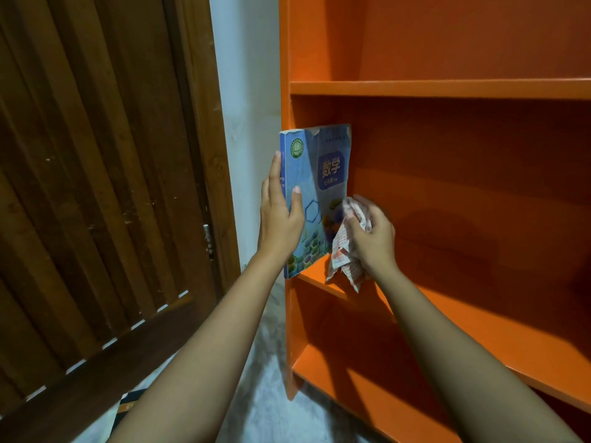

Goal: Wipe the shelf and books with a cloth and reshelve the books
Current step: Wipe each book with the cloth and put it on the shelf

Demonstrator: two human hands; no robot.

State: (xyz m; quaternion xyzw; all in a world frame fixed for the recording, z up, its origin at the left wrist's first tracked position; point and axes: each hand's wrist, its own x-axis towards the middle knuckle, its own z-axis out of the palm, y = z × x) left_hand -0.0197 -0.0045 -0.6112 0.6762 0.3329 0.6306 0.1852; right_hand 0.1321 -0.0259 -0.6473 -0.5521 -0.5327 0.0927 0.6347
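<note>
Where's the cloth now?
Head view: the cloth is bunched in the right hand, against the lower right of the blue book the left hand holds at the left end of the orange shelf.

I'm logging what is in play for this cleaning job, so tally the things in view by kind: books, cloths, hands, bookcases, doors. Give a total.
Books: 1, the blue book
Cloths: 1, the checked cloth
Hands: 2, the left hand and the right hand
Bookcases: 1, the orange bookcase
Doors: 1, the wooden door
Total: 6
</note>
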